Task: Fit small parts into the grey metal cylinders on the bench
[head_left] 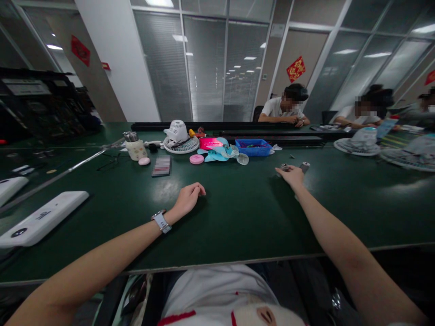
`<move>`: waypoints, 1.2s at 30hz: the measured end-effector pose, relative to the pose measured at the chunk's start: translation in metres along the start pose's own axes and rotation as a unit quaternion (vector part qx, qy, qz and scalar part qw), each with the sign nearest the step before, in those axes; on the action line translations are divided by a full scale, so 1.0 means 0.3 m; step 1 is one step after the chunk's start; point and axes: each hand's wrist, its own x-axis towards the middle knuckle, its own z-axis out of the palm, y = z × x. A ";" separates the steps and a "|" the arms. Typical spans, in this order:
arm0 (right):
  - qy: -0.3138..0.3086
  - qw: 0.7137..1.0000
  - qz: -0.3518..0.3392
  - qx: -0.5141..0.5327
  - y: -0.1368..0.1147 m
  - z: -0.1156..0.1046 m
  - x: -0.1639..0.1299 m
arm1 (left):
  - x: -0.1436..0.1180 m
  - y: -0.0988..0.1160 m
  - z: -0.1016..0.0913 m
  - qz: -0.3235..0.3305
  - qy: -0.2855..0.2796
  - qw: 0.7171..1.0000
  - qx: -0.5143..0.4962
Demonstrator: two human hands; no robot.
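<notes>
My right hand [291, 175] reaches over the green table with its fingers closed around a small silver metal cylinder [284, 167]. A second, similar metal cylinder [305, 166] stands just right of that hand; whether the two touch I cannot tell. Nearer the middle, my left hand [190, 197] rests on the tabletop, fingers curled together and no object visible in them. A watch with a pale strap [161, 221] is on the left wrist. A tiny dark piece [292, 156] lies beyond the right hand.
Along the back are a white fan [177, 131], a blue tray [253, 147] of small parts, a light-blue fan blade [220, 153] and a pink round piece [196, 159]. A patterned bottle [136, 148] stands left. White casings [45, 217] lie at far left. Several people sit opposite.
</notes>
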 end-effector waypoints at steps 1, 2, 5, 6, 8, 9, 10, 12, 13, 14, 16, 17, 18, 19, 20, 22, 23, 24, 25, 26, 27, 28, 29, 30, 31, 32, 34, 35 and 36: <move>-0.004 1.000 -0.011 0.008 -0.023 0.003 -0.023 | -0.001 0.003 -0.001 -0.003 -0.006 1.000 -0.001; -0.018 0.999 -0.031 0.028 -0.054 0.008 -0.056 | -0.003 0.008 -0.003 -0.004 -0.013 1.000 -0.002; -0.136 0.972 -0.126 0.142 -0.183 0.039 -0.226 | -0.016 0.037 -0.007 0.007 -0.030 1.000 0.003; -0.192 0.951 -0.157 0.183 -0.230 0.050 -0.299 | -0.022 0.050 -0.007 0.019 -0.032 0.999 0.009; -0.303 0.900 -0.218 0.226 -0.317 0.066 -0.452 | -0.035 0.078 -0.003 0.053 -0.029 0.998 0.022; -0.338 0.877 -0.244 0.240 -0.353 0.069 -0.523 | -0.042 0.091 0.000 0.074 -0.024 0.997 0.029; -0.370 0.854 -0.268 0.248 -0.380 0.071 -0.587 | -0.047 0.102 0.005 0.095 -0.020 0.995 0.036; -0.415 0.820 -0.298 0.260 -0.413 0.071 -0.681 | -0.056 0.116 0.019 0.130 -0.015 0.990 0.054; -0.430 0.809 -0.304 0.262 -0.420 0.071 -0.710 | -0.059 0.120 0.027 0.140 -0.015 0.988 0.063; -0.439 0.802 -0.308 0.263 -0.421 0.071 -0.729 | -0.061 0.123 0.034 0.145 -0.013 0.987 0.068; -0.442 0.799 -0.312 0.262 -0.416 0.073 -0.742 | -0.059 0.125 0.048 0.143 -0.007 0.987 0.069; -0.440 0.800 -0.317 0.259 -0.413 0.074 -0.742 | -0.056 0.126 0.052 0.139 -0.002 0.988 0.065; -0.437 0.801 -0.321 0.254 -0.410 0.075 -0.740 | -0.052 0.127 0.054 0.134 0.002 0.989 0.057; -0.435 0.802 -0.324 0.248 -0.408 0.076 -0.739 | -0.047 0.128 0.052 0.129 0.006 0.991 0.048; -0.435 0.804 -0.324 0.243 -0.408 0.075 -0.740 | -0.040 0.128 0.048 0.124 0.012 0.991 0.039; -0.437 0.807 -0.317 0.239 -0.410 0.074 -0.749 | -0.025 0.122 0.032 0.120 0.043 0.992 0.024; -0.440 0.807 -0.312 0.241 -0.412 0.072 -0.754 | -0.016 0.115 0.022 0.120 0.063 0.991 0.022; -0.441 0.807 -0.309 0.244 -0.415 0.070 -0.757 | -0.009 0.104 0.012 0.120 0.079 0.989 0.026; -0.439 0.807 -0.308 0.246 -0.417 0.068 -0.753 | -0.002 0.090 0.003 0.118 0.086 0.989 0.037; -0.432 0.810 -0.310 0.247 -0.418 0.065 -0.740 | 0.004 0.074 -0.003 0.113 0.081 0.989 0.055; -0.418 0.818 -0.309 0.248 -0.415 0.062 -0.715 | 0.008 0.056 -0.007 0.104 0.062 0.989 0.079; -0.398 0.829 -0.302 0.251 -0.409 0.059 -0.676 | 0.010 0.039 -0.008 0.091 0.035 0.990 0.105; -0.370 0.845 -0.289 0.255 -0.396 0.055 -0.623 | 0.011 0.024 -0.007 0.078 0.008 0.988 0.130; -0.334 0.866 -0.269 0.257 -0.377 0.051 -0.558 | 0.011 0.012 -0.003 0.068 -0.014 0.986 0.151; -0.294 0.889 -0.241 0.255 -0.350 0.045 -0.483 | 0.011 0.003 0.001 0.062 -0.029 0.984 0.167; -0.236 0.917 -0.215 0.241 -0.316 0.039 -0.404 | 0.010 -0.004 0.005 0.062 -0.038 0.981 0.178; -0.107 0.969 -0.149 0.168 -0.230 0.022 -0.250 | 0.008 -0.013 0.012 0.066 -0.041 0.978 0.192; -0.054 0.985 -0.118 0.112 -0.182 0.014 -0.183 | 0.007 -0.016 0.013 0.067 -0.041 0.978 0.195; -0.018 0.993 -0.095 0.062 -0.134 0.005 -0.127 | 0.007 -0.019 0.014 0.068 -0.041 0.978 0.195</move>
